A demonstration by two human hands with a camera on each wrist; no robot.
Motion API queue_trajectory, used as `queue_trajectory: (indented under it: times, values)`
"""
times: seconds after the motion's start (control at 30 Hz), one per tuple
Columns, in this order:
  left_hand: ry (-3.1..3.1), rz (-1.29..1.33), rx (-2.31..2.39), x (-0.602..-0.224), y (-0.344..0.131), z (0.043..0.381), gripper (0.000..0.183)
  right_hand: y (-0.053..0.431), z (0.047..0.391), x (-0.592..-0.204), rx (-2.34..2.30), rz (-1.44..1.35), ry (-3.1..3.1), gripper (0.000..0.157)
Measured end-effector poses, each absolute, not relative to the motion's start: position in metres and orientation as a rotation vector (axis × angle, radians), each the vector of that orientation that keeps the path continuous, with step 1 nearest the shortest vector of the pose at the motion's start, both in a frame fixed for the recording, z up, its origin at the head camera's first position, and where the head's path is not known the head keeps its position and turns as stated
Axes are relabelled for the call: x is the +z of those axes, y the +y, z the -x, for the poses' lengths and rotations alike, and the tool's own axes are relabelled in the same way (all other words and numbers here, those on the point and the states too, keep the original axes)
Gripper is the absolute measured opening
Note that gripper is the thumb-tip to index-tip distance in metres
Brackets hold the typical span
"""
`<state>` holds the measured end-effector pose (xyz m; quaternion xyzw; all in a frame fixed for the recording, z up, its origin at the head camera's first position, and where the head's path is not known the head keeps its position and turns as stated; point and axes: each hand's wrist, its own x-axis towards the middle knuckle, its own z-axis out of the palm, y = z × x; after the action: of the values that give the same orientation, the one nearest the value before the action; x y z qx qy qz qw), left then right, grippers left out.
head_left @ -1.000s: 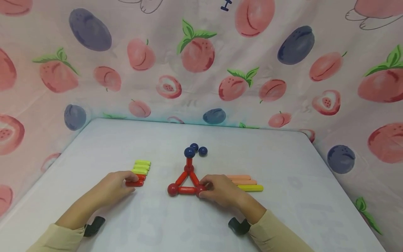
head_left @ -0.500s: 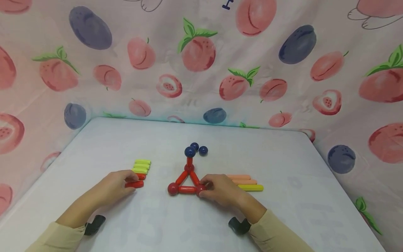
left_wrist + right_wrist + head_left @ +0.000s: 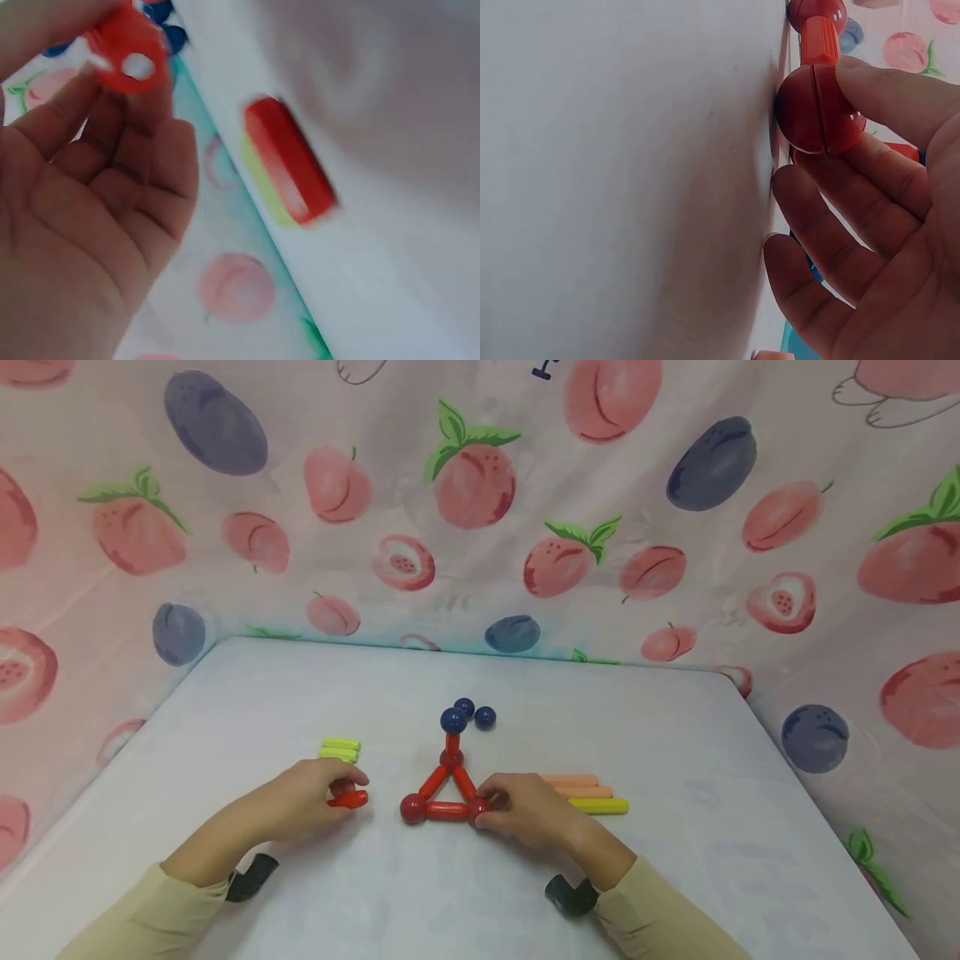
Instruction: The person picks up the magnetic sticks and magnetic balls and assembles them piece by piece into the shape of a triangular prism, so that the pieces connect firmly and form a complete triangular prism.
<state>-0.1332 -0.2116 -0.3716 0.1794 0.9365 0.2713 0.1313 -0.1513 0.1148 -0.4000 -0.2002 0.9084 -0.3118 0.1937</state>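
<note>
My left hand point(image 3: 300, 799) pinches a short red rod point(image 3: 351, 799) between thumb and fingers, raised off the table. In the left wrist view that rod's end point(image 3: 131, 64) is blurred and shows a pale round tip. A second red rod point(image 3: 291, 161) lies on the table beside a yellow-green rod point(image 3: 262, 176). My right hand point(image 3: 528, 812) grips the right corner ball point(image 3: 821, 109) of a triangle built from red rods and red balls, lying flat. From the triangle's far corner ball point(image 3: 451, 758), another red rod point(image 3: 452, 742) leads to a blue ball point(image 3: 453, 720).
Two loose blue balls point(image 3: 485, 718) sit just behind the built piece. Yellow-green rods point(image 3: 340, 749) lie beyond my left hand. Peach rods point(image 3: 577, 781) and a longer yellow rod point(image 3: 603, 806) lie right of my right hand. A fruit-print cloth point(image 3: 465, 568) hangs behind the table.
My left hand has picked one red rod up from the row and moved right with it, toward the triangle. The right hand keeps its grip on the corner ball.
</note>
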Motion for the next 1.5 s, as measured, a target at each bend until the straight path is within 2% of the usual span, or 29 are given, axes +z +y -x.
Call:
queue_trajectory:
  times: [0.4,1.03,1.5]
  values:
    - [2.708,-0.77,1.066,-0.369,-0.178,0.139,0.022,0.116,0.151,-0.401,-0.876,0.559,2.546,0.034]
    - [2.646,-0.573,1.193,-0.376,-0.156,0.139,0.024,0.115,0.151,-0.401,-0.88,0.567,2.548,0.034]
    - [2.689,-0.533,1.218,-0.377,-0.155,0.138,0.024,0.109,0.149,-0.4,-0.843,0.592,2.565,0.033]
